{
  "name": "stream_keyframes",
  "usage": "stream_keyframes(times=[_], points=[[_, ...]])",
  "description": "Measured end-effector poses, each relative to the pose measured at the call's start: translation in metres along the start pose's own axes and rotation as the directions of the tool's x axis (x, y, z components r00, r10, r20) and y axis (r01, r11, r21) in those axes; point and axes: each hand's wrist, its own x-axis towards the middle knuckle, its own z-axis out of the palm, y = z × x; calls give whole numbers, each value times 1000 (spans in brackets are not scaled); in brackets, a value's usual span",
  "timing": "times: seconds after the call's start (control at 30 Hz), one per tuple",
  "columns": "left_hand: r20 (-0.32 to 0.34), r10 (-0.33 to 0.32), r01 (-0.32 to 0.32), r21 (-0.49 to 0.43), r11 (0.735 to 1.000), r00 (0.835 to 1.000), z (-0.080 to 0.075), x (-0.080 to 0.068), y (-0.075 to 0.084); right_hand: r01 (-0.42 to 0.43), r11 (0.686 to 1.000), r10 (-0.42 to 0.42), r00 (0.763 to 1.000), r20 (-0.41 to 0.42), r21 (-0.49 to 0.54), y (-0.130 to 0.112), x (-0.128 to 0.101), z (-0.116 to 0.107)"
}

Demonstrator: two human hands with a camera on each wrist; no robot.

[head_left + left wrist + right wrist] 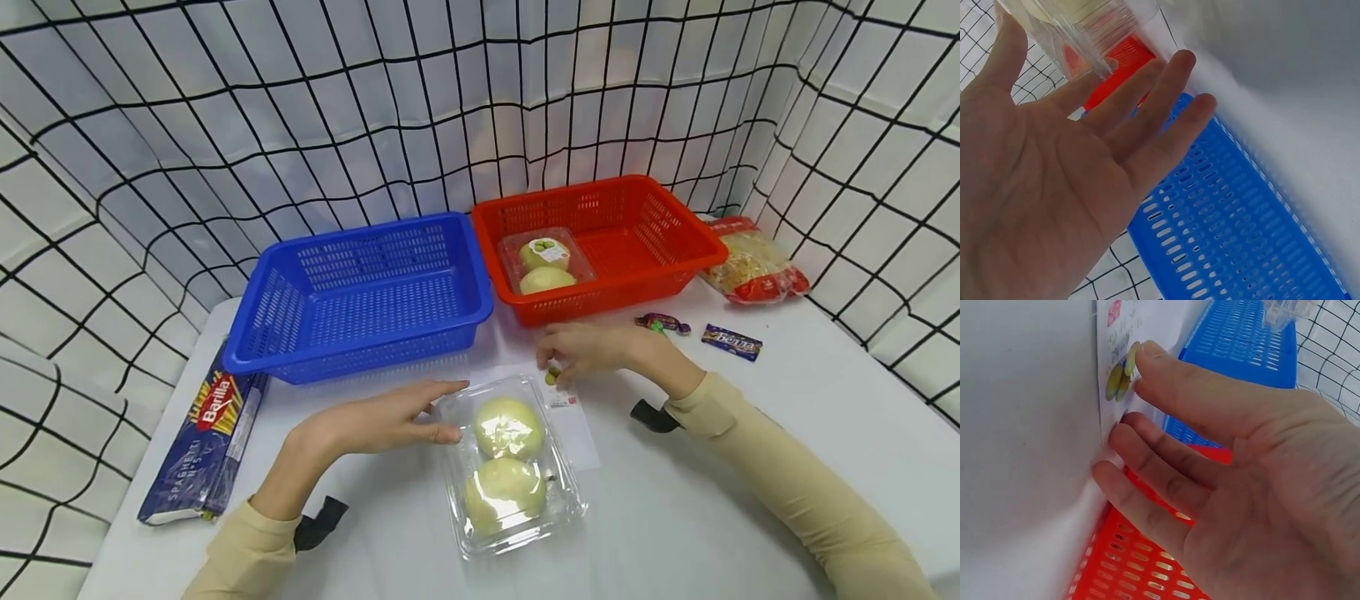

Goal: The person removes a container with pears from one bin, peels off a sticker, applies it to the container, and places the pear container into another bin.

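Note:
A clear plastic clamshell box (pixel 517 533) with two pale green round fruits (pixel 508 427) lies in front of me, the fruits one behind the other. My left hand (pixel 390 422) is at its left far corner with fingers extended, thumb by the side; the left wrist view shows the open palm. Beneath the box's far end lies a white paper sheet (pixel 585 446) bearing a label with printed green fruit (pixel 1121 381). Over that label is my right hand (pixel 585 350). Its thumb and fingertips are right at the paper, thumb apart from the fingers.
Behind stand a blue basket (pixel 375 343) and a red basket (pixel 607 292); the red one holds another fruit box (pixel 547 260). Spaghetti (pixel 206 442) lies left. Two wrapped sweets, one purple candy (pixel 660 323) and a blue bar (pixel 732 342), and a noodle bag (pixel 757 262) lie right. Black netting surrounds the table.

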Motion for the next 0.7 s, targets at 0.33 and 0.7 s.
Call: stream_keyframes(times=[0.33, 0.7], points=[[24, -41, 41, -11, 999, 999, -1, -2, 3, -7, 1000, 7, 1000, -16, 5, 0, 3, 1], [21, -51, 51, -4, 999, 998, 0, -1, 3, 3, 1000, -4, 1000, -31, -25, 5, 8, 6]])
